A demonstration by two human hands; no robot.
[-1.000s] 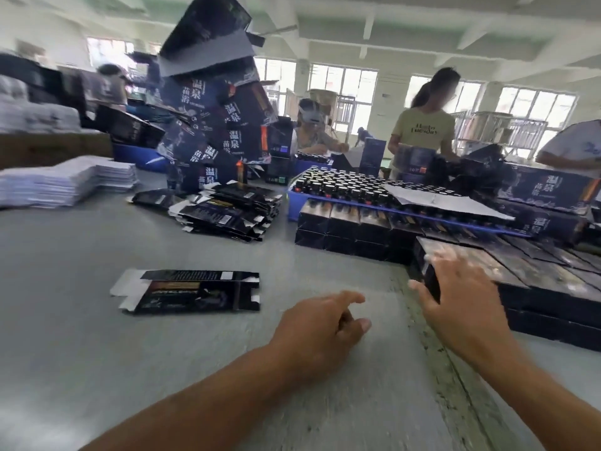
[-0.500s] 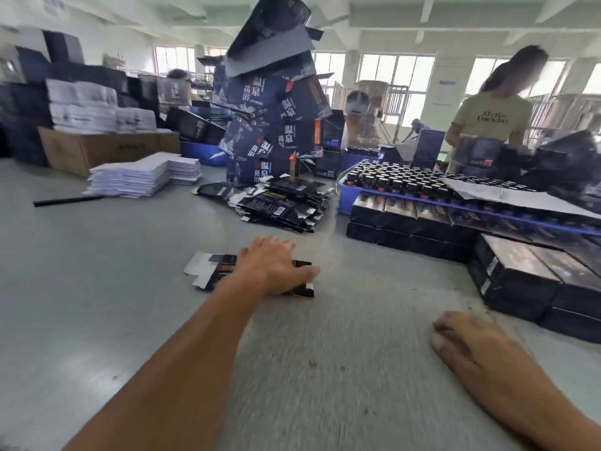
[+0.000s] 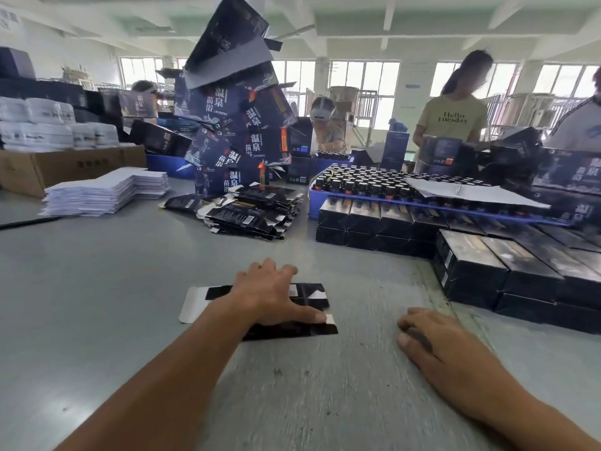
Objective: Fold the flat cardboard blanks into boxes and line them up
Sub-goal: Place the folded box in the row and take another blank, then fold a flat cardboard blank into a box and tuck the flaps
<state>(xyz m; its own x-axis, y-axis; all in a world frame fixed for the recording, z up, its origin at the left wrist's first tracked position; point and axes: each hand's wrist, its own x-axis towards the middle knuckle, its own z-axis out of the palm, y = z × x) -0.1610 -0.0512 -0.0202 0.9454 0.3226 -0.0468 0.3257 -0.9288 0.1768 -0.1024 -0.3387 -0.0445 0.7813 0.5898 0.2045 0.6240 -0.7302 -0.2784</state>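
Now the left hand (image 3: pixel 270 296) lies with spread fingers on the flat black cardboard blank (image 3: pixel 312 296), under its fingertips; the right hand (image 3: pixel 435 336), fingers seemingly together, rests on the grey table (image 3: pixel 97 288).

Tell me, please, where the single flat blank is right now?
Head view: blank lies flat on the table, centre, under the left hand, left of the right hand.

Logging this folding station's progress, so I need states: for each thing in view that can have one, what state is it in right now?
Single black cardboard blank: flat, unfolded, on the grey table.
Left hand: fingers straight, pressing the blank.
Right hand: resting on the table, holding nothing.
Pile of black blanks: flat, loosely stacked.
Folded black boxes: assembled, lined up in rows.
Stack of white sheets: flat, piled.
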